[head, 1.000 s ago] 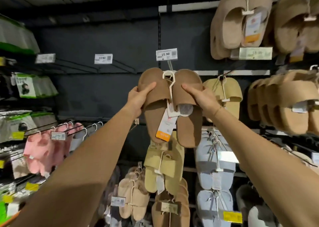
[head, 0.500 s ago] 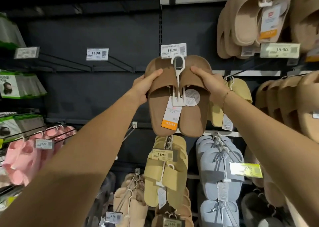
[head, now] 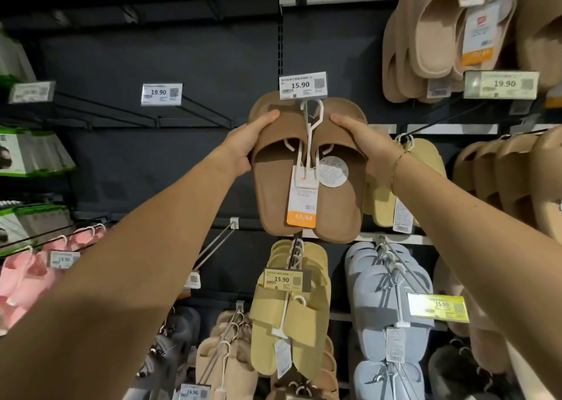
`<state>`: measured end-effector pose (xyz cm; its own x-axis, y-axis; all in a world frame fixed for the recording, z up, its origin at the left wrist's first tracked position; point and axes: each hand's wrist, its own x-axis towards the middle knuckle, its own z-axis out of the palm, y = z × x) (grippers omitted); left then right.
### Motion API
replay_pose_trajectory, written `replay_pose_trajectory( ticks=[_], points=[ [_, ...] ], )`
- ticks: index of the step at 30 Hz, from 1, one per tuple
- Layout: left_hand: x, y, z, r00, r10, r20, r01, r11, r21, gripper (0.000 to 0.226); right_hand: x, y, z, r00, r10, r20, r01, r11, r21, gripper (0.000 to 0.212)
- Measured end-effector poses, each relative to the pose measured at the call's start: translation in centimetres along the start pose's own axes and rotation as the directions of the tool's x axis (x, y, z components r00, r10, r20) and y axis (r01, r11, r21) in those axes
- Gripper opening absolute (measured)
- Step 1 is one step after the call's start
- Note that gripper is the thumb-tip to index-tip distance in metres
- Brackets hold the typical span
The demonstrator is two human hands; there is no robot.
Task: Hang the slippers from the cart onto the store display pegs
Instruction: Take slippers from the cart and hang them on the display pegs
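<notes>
A person holds 1 pair of brown slippers up against a dark store display wall. The left hand wraps around the left slipper's strap, thumb across the front. The right hand grips the right slipper's strap the same way. Both hands sit level and equally near. The pair hangs lengthwise, toes up and heels down, joined by a white plastic hanger between them. The hanger's hook rises just below the price label reading 15.90, which marks the tip of the peg. Whether the hook is already over the peg cannot be told; the label hides it. Below the label hang yellow slippers; lower right of it, pale blue slippers.
</notes>
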<state>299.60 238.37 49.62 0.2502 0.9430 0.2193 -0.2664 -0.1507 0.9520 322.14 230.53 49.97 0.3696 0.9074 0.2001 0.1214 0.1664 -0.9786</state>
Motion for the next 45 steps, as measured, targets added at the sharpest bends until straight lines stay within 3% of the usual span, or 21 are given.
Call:
replay_pose_trajectory(
  ticks=[2,7,16,24,29,33,40,45],
  points=[
    [0.3,0.1,0.1,1.000,-0.014,0.022,0.014,1.000,0.001,0.073,0.2,-0.2,-0.1,1.000,0.002,0.003,-0.002,1.000,-0.007,0.079],
    [1.0,-0.2,0.0,0.998,-0.041,0.044,0.041,0.999,0.009,0.059,1.8,-0.5,0.3,0.998,0.047,0.047,-0.047,0.999,-0.010,0.099],
    [1.1,0.1,-0.7,0.991,0.000,0.133,0.003,1.000,-0.020,0.053,2.4,-1.2,0.2,0.998,0.001,0.070,0.000,1.000,-0.007,0.104],
    [2.3,0.3,0.1,0.997,-0.079,0.020,0.079,0.997,0.014,0.050,2.4,-1.5,0.7,0.999,0.020,-0.035,-0.021,0.999,-0.041,0.101],
    [5.6,-1.2,0.0,0.992,-0.090,-0.088,0.092,0.995,0.023,0.083,4.9,0.0,1.3,0.995,-0.012,-0.097,0.008,0.999,-0.041,0.082],
    [10.4,-3.6,-0.4,0.986,-0.065,-0.157,0.066,0.998,0.001,0.112,8.5,2.0,2.0,0.995,0.001,-0.101,-0.002,1.000,-0.009,0.091],
    [16.6,-7.0,0.8,0.953,0.049,-0.298,-0.031,0.997,0.064,0.097,17.3,6.1,3.2,0.979,-0.057,-0.194,0.049,0.998,-0.047,0.098],
    [20.9,-9.1,0.7,0.961,0.068,-0.269,-0.043,0.994,0.100,0.106,22.4,8.6,4.0,0.970,-0.080,-0.230,0.072,0.997,-0.041,0.112]
  ],
)
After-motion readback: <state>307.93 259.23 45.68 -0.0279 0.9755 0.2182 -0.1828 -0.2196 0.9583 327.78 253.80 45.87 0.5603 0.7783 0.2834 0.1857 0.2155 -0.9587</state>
